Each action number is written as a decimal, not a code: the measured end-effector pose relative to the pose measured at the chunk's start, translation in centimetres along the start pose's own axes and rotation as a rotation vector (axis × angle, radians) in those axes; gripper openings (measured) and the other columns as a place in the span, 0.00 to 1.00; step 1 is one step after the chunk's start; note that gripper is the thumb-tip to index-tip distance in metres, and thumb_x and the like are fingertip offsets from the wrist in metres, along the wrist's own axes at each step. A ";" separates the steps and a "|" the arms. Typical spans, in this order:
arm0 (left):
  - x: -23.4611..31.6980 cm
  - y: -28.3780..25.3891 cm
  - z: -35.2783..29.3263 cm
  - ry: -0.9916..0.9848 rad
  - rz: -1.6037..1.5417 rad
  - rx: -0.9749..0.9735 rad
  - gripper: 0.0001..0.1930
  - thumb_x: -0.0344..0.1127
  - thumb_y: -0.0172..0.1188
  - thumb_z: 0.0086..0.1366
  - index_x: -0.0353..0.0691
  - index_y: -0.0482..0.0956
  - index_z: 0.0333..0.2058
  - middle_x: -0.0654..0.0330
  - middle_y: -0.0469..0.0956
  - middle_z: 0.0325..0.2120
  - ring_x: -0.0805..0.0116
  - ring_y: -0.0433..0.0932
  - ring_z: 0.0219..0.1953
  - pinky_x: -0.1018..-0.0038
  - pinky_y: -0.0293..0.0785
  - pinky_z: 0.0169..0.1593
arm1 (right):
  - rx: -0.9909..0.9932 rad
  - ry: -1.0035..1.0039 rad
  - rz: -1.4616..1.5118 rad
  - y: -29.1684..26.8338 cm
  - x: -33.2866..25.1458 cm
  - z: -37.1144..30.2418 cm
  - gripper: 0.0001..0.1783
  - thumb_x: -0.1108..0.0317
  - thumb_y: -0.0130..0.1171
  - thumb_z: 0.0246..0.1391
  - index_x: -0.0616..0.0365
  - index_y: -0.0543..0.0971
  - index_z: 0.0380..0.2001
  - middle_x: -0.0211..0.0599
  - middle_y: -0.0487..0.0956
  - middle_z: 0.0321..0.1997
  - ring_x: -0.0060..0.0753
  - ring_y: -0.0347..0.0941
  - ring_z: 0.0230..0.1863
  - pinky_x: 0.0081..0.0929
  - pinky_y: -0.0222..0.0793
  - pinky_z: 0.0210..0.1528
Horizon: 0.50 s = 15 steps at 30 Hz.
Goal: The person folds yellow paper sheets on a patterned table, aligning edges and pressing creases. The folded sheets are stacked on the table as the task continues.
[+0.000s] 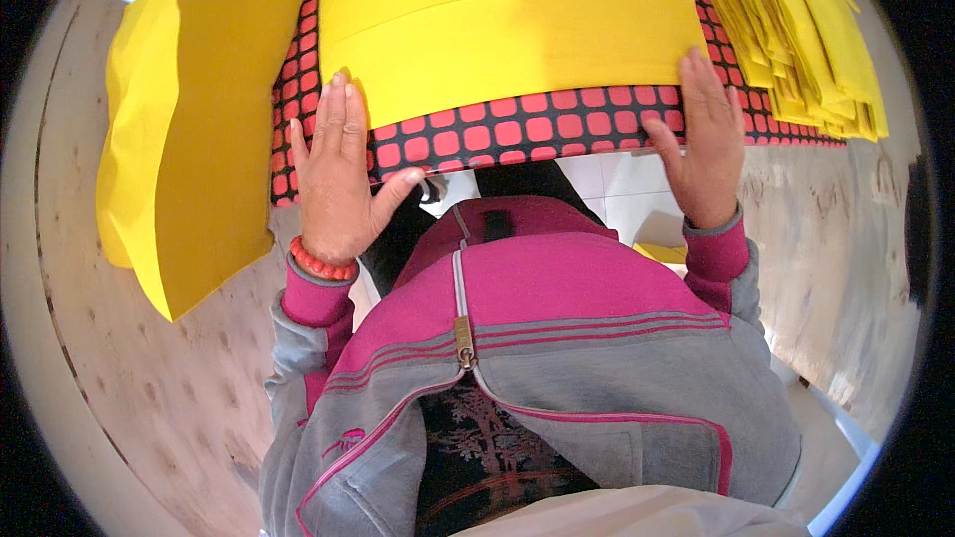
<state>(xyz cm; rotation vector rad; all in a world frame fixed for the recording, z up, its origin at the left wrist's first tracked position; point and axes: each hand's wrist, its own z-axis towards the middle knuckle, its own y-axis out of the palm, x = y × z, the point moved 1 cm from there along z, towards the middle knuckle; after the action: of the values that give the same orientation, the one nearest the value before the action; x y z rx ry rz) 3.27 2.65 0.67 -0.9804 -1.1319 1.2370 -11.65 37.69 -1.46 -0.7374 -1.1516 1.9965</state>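
A wide piece of yellow cloth (517,40) lies flat before me, with a fold or layer edge running across it. My left hand (336,164) rests with its fingertips on the cloth's near left corner, fingers stretched and thumb spread. At the near right corner is my right hand (704,139), its fingers extended and thumb apart, the fingertips touching or just beside the cloth's edge. Neither hand grips anything. Beneath the cloth is a red and black checked table cover (477,136).
On the left, a large yellow cloth sheet (209,139) hangs over the table's edge. A stack of folded yellow cloth strips (806,50) lies at the far right. The table's front edge runs just ahead of my body. Pale wooden boards (149,368) stand at the left.
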 end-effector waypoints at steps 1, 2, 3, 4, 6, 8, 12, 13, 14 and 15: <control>-0.4 -0.1 -0.2 -0.005 -0.003 0.010 0.48 0.60 0.55 0.64 0.35 0.47 0.72 0.47 0.48 0.73 0.52 0.45 0.75 0.46 0.35 0.72 | 0.003 -0.001 -0.016 -0.1 0.3 0.0 0.42 0.48 0.64 0.54 0.62 0.67 0.65 0.48 0.64 0.71 0.46 0.60 0.72 0.50 0.48 0.72; -0.5 -0.3 -0.4 -0.027 0.029 0.015 0.48 0.60 0.55 0.65 0.35 0.47 0.72 0.47 0.48 0.73 0.52 0.45 0.75 0.46 0.34 0.72 | 0.007 0.007 -0.028 -0.3 0.5 0.1 0.41 0.48 0.64 0.55 0.62 0.67 0.65 0.48 0.65 0.71 0.46 0.60 0.72 0.50 0.48 0.72; -0.3 -0.3 -0.4 -0.053 0.062 0.016 0.47 0.60 0.54 0.65 0.35 0.48 0.72 0.47 0.48 0.73 0.52 0.45 0.75 0.45 0.33 0.72 | -0.006 0.026 -0.045 -0.5 0.6 0.2 0.40 0.48 0.64 0.55 0.62 0.68 0.64 0.48 0.65 0.71 0.46 0.60 0.72 0.50 0.48 0.72; 0.0 -0.3 -0.2 -0.122 0.104 -0.044 0.46 0.60 0.54 0.66 0.35 0.48 0.72 0.47 0.48 0.73 0.53 0.44 0.75 0.45 0.33 0.72 | 0.036 0.010 -0.059 -0.6 0.1 0.4 0.40 0.48 0.64 0.55 0.62 0.68 0.64 0.48 0.65 0.71 0.46 0.60 0.72 0.50 0.48 0.72; 2.0 -0.4 0.7 -0.042 0.025 0.130 0.47 0.59 0.57 0.63 0.36 0.51 0.71 0.47 0.49 0.73 0.53 0.44 0.75 0.43 0.31 0.72 | 0.082 0.022 -0.097 -0.9 -1.3 1.0 0.38 0.49 0.63 0.56 0.62 0.69 0.63 0.48 0.66 0.70 0.46 0.60 0.72 0.51 0.47 0.72; 4.6 0.1 2.1 0.089 -0.020 0.149 0.46 0.58 0.59 0.62 0.37 0.53 0.71 0.48 0.51 0.72 0.52 0.47 0.75 0.42 0.34 0.71 | 0.093 -0.092 0.025 -0.4 -3.9 2.0 0.34 0.53 0.63 0.56 0.60 0.71 0.61 0.47 0.67 0.69 0.46 0.61 0.71 0.50 0.50 0.71; 8.3 1.5 5.1 0.307 -0.192 0.063 0.44 0.56 0.60 0.61 0.37 0.57 0.69 0.49 0.55 0.71 0.52 0.53 0.73 0.44 0.42 0.71 | -0.023 -0.269 0.310 1.8 -9.4 3.2 0.31 0.59 0.62 0.55 0.59 0.72 0.60 0.44 0.69 0.68 0.45 0.63 0.70 0.48 0.53 0.70; 8.2 1.5 5.3 0.298 -0.193 0.034 0.44 0.56 0.60 0.61 0.37 0.57 0.69 0.49 0.55 0.71 0.52 0.53 0.73 0.46 0.42 0.71 | -0.064 -0.277 0.258 1.9 -9.3 3.3 0.32 0.58 0.62 0.55 0.59 0.71 0.61 0.44 0.68 0.68 0.43 0.63 0.70 0.46 0.54 0.71; 8.0 1.7 5.4 0.278 -0.188 -0.038 0.44 0.56 0.60 0.61 0.37 0.57 0.69 0.49 0.55 0.71 0.52 0.53 0.73 0.47 0.43 0.72 | -0.056 -0.273 0.258 1.9 -9.1 3.3 0.32 0.57 0.62 0.55 0.59 0.70 0.62 0.44 0.68 0.69 0.43 0.62 0.70 0.46 0.53 0.71; 7.5 1.6 5.1 0.285 -0.144 -0.001 0.43 0.60 0.58 0.62 0.33 0.62 0.66 0.47 0.59 0.68 0.53 0.56 0.72 0.50 0.47 0.72 | -0.078 -0.269 0.242 1.9 -8.6 3.2 0.33 0.57 0.62 0.55 0.59 0.70 0.62 0.44 0.68 0.69 0.43 0.62 0.70 0.46 0.53 0.71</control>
<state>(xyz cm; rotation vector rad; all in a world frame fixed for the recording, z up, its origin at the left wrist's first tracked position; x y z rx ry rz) -2.21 10.04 0.83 -1.0216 -0.9605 0.9473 -9.57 28.62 -0.67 -0.6892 -1.3551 2.3181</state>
